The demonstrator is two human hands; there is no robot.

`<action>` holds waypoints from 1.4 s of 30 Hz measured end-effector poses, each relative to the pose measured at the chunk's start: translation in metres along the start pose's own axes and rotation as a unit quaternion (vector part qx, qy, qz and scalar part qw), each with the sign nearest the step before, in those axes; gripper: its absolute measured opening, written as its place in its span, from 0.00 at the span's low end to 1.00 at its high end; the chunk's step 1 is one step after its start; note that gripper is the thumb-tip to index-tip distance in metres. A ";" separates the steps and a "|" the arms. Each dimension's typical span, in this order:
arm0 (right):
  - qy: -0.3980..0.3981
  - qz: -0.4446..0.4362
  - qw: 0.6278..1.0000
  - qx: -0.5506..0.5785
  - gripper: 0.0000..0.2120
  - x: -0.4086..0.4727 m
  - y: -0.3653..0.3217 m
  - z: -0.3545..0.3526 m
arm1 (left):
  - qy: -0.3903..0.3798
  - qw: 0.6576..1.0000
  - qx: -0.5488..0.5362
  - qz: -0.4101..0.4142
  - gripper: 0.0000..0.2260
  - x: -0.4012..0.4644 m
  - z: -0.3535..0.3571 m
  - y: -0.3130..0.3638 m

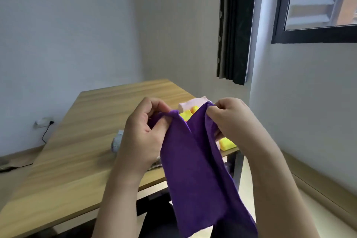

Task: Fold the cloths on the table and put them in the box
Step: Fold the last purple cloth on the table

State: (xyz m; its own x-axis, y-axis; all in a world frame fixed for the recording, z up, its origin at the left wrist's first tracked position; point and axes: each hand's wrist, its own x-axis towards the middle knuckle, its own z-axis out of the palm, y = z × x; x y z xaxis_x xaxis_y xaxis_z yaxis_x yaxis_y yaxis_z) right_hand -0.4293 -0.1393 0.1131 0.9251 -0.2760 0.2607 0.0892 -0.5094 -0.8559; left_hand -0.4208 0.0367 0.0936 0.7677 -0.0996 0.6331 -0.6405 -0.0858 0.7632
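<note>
A purple cloth (pixel 197 170) hangs in the air in front of me, above the near edge of the wooden table (pixel 81 141). My left hand (pixel 143 135) pinches its upper left edge, and my right hand (pixel 229 120) pinches its upper right edge. The cloth droops down between my forearms, folded lengthwise. Behind it on the table lie yellow cloths (pixel 228 144) and a pale pink cloth (pixel 191 103), partly hidden. A grey cloth (pixel 116 142) peeks out behind my left hand. No box shows in this view.
The table's right edge and a dark metal leg (pixel 236 168) are just below my right hand. A wall with a window (pixel 316 2) and a dark curtain (pixel 234 25) stands to the right. A wall socket with a cable (pixel 47 123) sits at far left.
</note>
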 end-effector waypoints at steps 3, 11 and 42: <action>-0.041 0.040 0.998 -0.030 0.10 0.000 0.015 0.005 | -0.021 1.000 0.004 0.000 0.09 -0.002 0.006 -0.007; 0.069 -0.083 0.993 0.057 0.08 0.007 0.024 0.000 | -0.045 0.998 -0.037 -0.023 0.11 0.007 0.013 -0.016; -0.089 -0.057 0.972 0.210 0.02 -0.009 0.027 0.020 | -0.066 0.997 0.008 -0.043 0.17 0.014 0.009 -0.019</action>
State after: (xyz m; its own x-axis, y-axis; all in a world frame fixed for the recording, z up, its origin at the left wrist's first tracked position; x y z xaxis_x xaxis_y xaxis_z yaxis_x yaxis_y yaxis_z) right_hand -0.4275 -0.1348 0.0787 0.9462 -0.0721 0.3154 0.3034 -0.1411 -0.9424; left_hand -0.3983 0.0280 0.0864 0.8109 -0.2206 0.5421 -0.5737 -0.1161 0.8108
